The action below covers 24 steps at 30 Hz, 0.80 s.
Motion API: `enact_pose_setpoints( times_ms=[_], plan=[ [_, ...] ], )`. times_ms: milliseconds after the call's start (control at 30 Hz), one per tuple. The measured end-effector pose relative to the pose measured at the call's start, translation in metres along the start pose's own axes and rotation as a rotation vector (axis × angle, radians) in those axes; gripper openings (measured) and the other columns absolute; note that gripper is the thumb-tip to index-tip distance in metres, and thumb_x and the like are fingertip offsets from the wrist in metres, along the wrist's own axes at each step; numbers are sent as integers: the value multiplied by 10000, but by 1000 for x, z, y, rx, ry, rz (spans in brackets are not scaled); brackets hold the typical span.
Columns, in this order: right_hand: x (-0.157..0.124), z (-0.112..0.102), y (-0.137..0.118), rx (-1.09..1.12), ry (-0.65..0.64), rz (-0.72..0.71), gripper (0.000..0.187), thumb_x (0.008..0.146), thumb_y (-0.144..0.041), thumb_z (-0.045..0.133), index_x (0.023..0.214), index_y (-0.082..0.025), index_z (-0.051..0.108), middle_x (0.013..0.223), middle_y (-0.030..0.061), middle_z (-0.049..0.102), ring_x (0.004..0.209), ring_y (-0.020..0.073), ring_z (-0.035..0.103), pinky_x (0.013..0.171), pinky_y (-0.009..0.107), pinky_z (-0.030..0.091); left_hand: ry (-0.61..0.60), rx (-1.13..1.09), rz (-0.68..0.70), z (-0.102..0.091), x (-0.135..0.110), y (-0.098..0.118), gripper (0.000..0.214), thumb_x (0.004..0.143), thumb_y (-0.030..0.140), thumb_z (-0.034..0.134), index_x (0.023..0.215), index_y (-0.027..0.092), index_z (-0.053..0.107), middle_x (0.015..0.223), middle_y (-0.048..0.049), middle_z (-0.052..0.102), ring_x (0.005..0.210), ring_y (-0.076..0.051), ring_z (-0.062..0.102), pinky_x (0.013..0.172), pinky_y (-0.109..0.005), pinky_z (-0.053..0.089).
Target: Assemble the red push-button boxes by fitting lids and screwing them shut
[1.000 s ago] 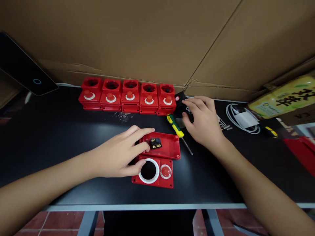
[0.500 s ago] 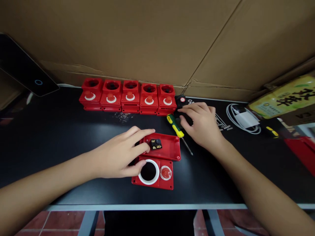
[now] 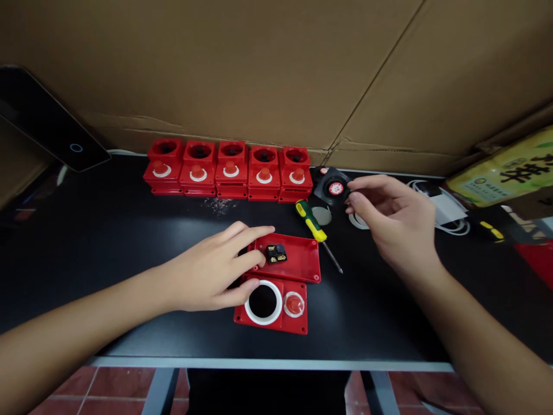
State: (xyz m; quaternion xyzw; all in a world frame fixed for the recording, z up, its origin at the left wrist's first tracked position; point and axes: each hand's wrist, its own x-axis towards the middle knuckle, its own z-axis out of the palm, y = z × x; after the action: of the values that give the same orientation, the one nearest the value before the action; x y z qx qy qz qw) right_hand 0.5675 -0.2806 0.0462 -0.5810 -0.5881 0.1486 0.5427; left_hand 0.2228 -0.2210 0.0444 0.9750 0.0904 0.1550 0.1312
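At right fingertips: black part (image 3: 332, 185) with a red-white disc on its face, pinched at its right edge between thumb and index tip, held off the table (image 3: 129, 242). It sits just right of the last of the boxes (image 3: 228, 170). The right hand (image 3: 397, 225) comes in from lower right, forearm angled up-left, wrist raised, palm turned left, other fingers loosely curled behind.

Below-left of those fingertips: screwdriver (image 3: 311, 222) flat on the table, untouched, tip pointing lower right. Grey disc (image 3: 322, 215) just beside its handle.

The left hand (image 3: 211, 271) is palm down, forearm from lower left, fingers loosely spread, gripping nothing. Index tip rests on the left edge of the base (image 3: 298, 259), near the contact block (image 3: 275, 253) inside it. Thumb touches the white ring (image 3: 247, 305) of the cover (image 3: 276, 323), which lies touching the base's near edge.

Behind the right hand: white cable (image 3: 449, 210), partly hidden. Five boxes in a row against the cardboard (image 3: 259, 69), well beyond the left fingertips.
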Motion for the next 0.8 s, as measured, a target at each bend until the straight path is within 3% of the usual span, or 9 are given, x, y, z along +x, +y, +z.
enact_pose_setpoints(
  times_ms=[133,233,433,600,700,800],
  plan=[
    [-11,7,-12,201,-156,113,189,992,-442,910,1081,-279,882,956,26,834,707,167,775,677,308,695,31,-14,-6,0,1,0,140,1118,243,647,1193,163,734,1658,-250,650,1233,-358,692,1037,-521,653],
    [-21,12,-26,296,-265,157,275,960,-538,959,1029,-278,905,957,36,832,685,151,770,665,285,693,105,-22,-6,-2,2,2,121,1110,212,642,1195,173,719,1575,-225,706,1274,-349,686,1079,-513,649],
    [-34,20,-37,514,-536,273,157,1018,-414,930,1136,-310,927,1145,46,829,853,131,817,827,246,715,297,-3,43,-4,2,4,209,1095,176,654,1301,190,622,1391,-184,781,1244,-315,745,1042,-479,681],
    [-35,21,-35,467,-583,308,182,1035,-415,902,1131,-261,906,1159,75,823,916,170,835,826,271,728,321,44,55,-3,4,4,262,1097,157,645,1358,171,624,1317,-176,797,1169,-299,765,995,-443,694],
    [-35,21,-36,383,-602,243,177,1061,-377,859,1172,-245,900,1207,93,841,945,182,846,889,307,740,279,58,43,-3,3,5,252,1091,144,646,1339,187,654,1305,-160,797,1125,-282,762,958,-408,687],
    [-34,20,-37,283,-609,170,166,1100,-325,779,1188,-256,901,1216,103,867,965,196,847,850,309,734,233,50,50,-3,3,5,260,1090,147,650,1346,191,663,1331,-162,794,1103,-279,760,930,-401,685]
  ],
)
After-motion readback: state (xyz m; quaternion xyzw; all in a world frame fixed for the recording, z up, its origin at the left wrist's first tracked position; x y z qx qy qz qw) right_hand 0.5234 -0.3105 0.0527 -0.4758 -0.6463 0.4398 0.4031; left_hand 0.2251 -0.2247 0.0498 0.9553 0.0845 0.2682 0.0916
